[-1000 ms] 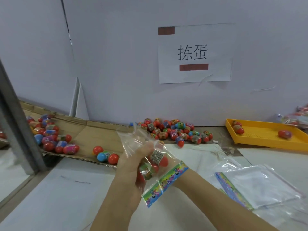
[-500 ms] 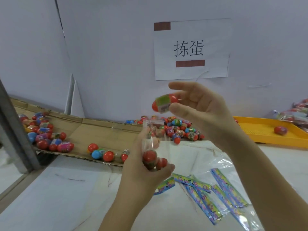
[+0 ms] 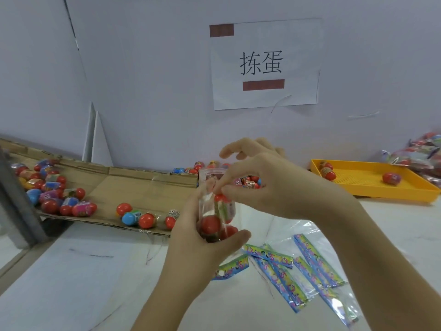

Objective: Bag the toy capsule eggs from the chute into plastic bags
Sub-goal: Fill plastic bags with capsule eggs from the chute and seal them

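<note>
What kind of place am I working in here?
Probably a toy packing station: a cardboard chute strewn with capsule eggs, empty header bags on the table, and filled bags beside an orange tray.

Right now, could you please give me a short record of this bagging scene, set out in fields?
left hand: grips bag, held upright
bagged eggs: red, at the bag's bottom
right hand: pinches egg in the bag's upper part
chute: cardboard, loose eggs on it
spare bags: flat on table
tray: yellow, far right
</note>
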Tool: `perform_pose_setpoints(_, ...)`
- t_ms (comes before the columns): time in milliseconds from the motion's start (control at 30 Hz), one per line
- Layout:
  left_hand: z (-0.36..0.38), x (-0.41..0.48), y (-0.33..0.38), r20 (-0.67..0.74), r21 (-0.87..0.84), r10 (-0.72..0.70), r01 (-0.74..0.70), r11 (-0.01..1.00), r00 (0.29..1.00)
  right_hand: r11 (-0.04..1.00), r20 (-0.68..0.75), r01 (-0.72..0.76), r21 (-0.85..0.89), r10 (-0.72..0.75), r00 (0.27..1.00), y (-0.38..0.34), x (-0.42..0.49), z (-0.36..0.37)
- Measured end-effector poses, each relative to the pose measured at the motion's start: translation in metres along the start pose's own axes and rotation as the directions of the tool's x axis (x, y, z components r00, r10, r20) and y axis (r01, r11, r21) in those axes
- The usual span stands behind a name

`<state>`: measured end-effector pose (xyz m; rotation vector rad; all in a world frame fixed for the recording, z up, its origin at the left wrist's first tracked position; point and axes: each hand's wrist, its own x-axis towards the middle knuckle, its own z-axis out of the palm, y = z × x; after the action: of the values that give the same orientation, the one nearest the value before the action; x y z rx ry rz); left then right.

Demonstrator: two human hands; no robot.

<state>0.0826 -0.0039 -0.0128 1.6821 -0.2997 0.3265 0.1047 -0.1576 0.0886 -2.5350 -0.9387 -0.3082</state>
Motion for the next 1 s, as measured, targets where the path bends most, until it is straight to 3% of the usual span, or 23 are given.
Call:
perform_pose_setpoints(100, -0.001, 0.001, 0.003, -0.008, -0.153, -0.079, 0.077, 0.985, 0.997, 0.999, 0.039, -0.043, 0.03, 0.042, 0.998, 0.004, 0.001, 0.003)
perform_pose_setpoints(267, 0.004, -0.001, 0.008, 0.014, -0.118, -0.107, 0.108, 0.987, 0.994, 0.998, 0.092, -0.016, -0.058, 0.022, 0.996, 0.005, 0.003, 0.01)
perform_pose_setpoints(333, 0.003, -0.001, 0.006, -0.002, -0.101, -0.125, 0.124, 0.987, 0.992, 1.0, 0.011, -0.026, -0.001, 0.026, 1.0, 0.007, 0.004, 0.015)
perform_pose_setpoints(367, 0.003, -0.001, 0.006, -0.012, -0.093, -0.135, 0.133, 0.987, 0.991, 0.993, -0.062, -0.053, 0.11, 0.06, 0.996, 0.007, 0.005, 0.016)
perform_pose_setpoints(433, 0.002, 0.0, 0.007, -0.007, -0.089, -0.156, 0.155, 0.984, 0.988, 0.902, -0.107, -0.131, 0.411, 0.19, 0.976, 0.008, 0.004, 0.017)
perform_pose_setpoints(467, 0.002, 0.001, 0.008, 0.008, -0.107, -0.171, 0.171, 0.979, 0.985, 0.836, -0.045, -0.188, 0.515, 0.245, 0.968, 0.01, 0.001, 0.019)
perform_pose_setpoints(567, 0.003, 0.001, 0.01, 0.089, -0.164, -0.222, 0.234, 0.958, 0.971, 0.764, 0.127, -0.271, 0.586, 0.244, 0.962, 0.016, -0.013, 0.034)
perform_pose_setpoints(733, 0.006, -0.002, 0.01, 0.252, -0.262, -0.276, 0.34, 0.903, 0.927, 0.509, 0.017, -0.213, 0.834, 0.362, 0.932, 0.026, -0.035, 0.05)
perform_pose_setpoints(833, 0.012, -0.002, 0.007, 0.155, -0.29, -0.299, 0.333, 0.897, 0.942, 0.421, 0.025, -0.199, 0.885, 0.384, 0.923, 0.026, -0.038, 0.053)
perform_pose_setpoints(1000, 0.018, -0.005, 0.009, 0.024, -0.277, -0.236, 0.233, 0.932, 0.972, 0.413, -0.067, -0.138, 0.9, 0.444, 0.894, 0.02, -0.036, 0.059)
